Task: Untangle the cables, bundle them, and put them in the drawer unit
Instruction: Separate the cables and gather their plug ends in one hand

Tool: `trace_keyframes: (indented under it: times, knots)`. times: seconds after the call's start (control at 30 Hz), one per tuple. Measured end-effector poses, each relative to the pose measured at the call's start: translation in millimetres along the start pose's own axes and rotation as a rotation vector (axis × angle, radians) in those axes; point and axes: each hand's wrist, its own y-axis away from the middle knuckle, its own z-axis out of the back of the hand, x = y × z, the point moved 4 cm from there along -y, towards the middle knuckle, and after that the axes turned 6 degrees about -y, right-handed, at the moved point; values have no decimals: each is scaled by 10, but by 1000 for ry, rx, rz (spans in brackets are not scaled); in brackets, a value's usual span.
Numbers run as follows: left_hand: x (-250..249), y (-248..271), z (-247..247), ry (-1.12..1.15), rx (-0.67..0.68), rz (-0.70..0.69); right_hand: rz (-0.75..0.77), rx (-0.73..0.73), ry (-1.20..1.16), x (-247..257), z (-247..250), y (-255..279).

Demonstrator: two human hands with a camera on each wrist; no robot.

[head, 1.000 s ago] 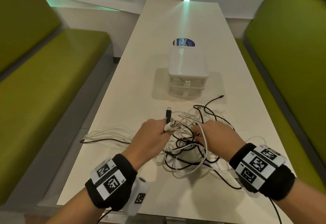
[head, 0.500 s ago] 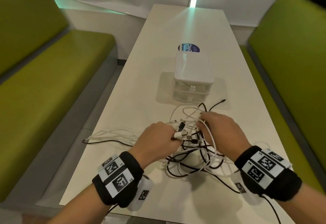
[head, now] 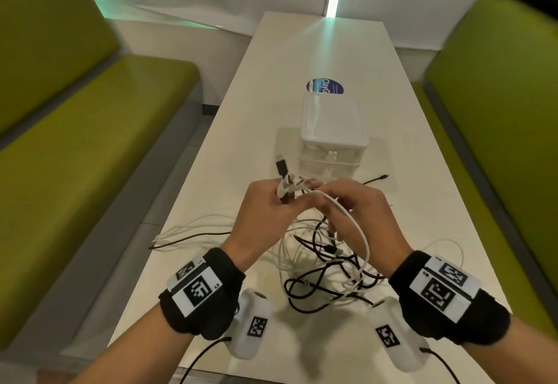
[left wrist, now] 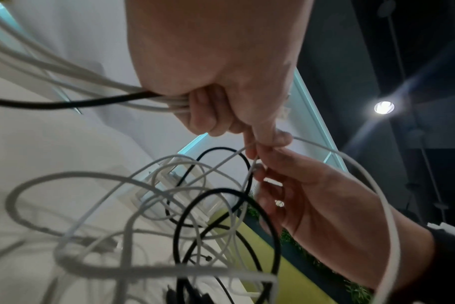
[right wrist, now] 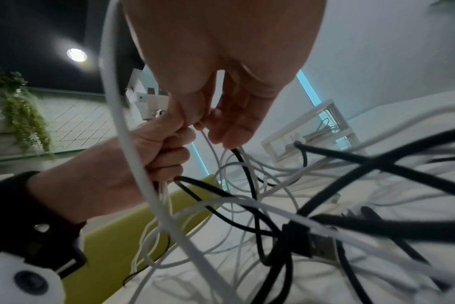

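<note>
Your left hand (head: 265, 211) grips a fistful of cables (head: 320, 263) above the table (head: 241, 130); your right hand (head: 359, 214) pinches one white cable (head: 359, 232).

cables (head: 320, 266): white and black, mixed in one tangle
drawer unit (head: 332, 133): translucent white
worktop (head: 229, 130): off-white
sticker (head: 324, 87): dark blue with white lettering (partly hidden behind the unit)
benches (head: 75, 130): yellow-green
wristbands (head: 202, 293): black, carrying white tags with black square patterns
</note>
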Motion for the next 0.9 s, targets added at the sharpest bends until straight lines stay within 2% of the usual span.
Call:
trace_keyframes:
  times: [0.2, 0.33, 0.4, 0.5, 0.57, 0.63, 0.77, 0.83, 0.9]
  knots:
    - [14, 32, 29, 63, -100, 14, -28, 6, -114, 115, -30, 32]
    - [-20, -12, 108, 22, -140, -4, 49, -34, -163, 144, 25, -19]
    - [-60, -56, 175, 45, -181, -22, 93, -17, 62, 84, 111, -101]
    - [-177, -139, 374, 86, -292, -67, 124, 202, 569, -102, 223, -157]
    - [-267, -202, 551, 133, -381, -124, 56, 326, 819, -238, 295, -152]
    - [-336, -246, 705, 228, -456, -185, -41, 391, 972, -325, 350, -151]
    - [-377, -260, 794, 357, -518, -188, -252, 526, 914, -357, 398, -144]
    - [-338, -237, 724, 323, -480, -142, -275, 599, 816, -305, 405, -125]
    - [-294, -204, 614, 256, -408, -109, -230, 550, 787, -173, 435, -174]
